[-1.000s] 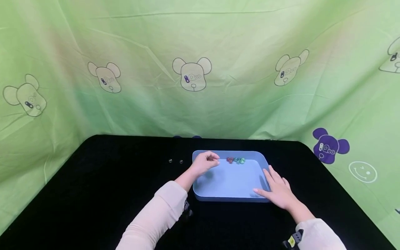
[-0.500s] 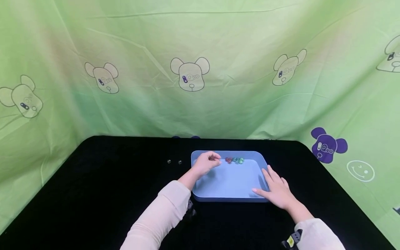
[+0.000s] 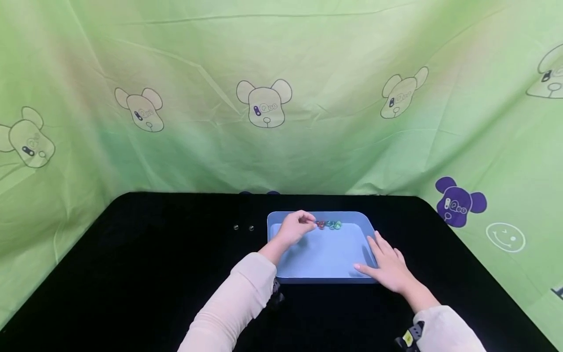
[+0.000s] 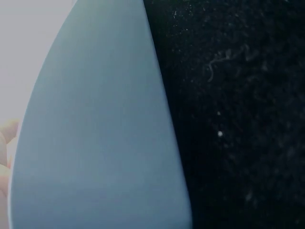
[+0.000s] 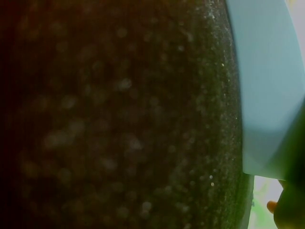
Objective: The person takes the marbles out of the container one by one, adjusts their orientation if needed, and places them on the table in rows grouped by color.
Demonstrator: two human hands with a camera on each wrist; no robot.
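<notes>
A blue tray lies on a black cloth. Along its back wall sits a row of small glass marbles, red marbles on the left and green marbles on the right. Over the tray's left side reaches my left hand, thumb and fingers bent towards each other, fingertips right beside the red marbles. I cannot tell whether a marble is between them. My right hand rests on the tray's right rim with fingers spread. In the left wrist view the tray wall hides most of the left hand.
Two clear marbles lie on the black cloth left of the tray. A green curtain with bear-head prints stands behind and at both sides of the table.
My left hand has slid a little to the right inside the tray, closing in on the red marbles. The right hand stays at the tray's rim. The head view has shifted slightly.
</notes>
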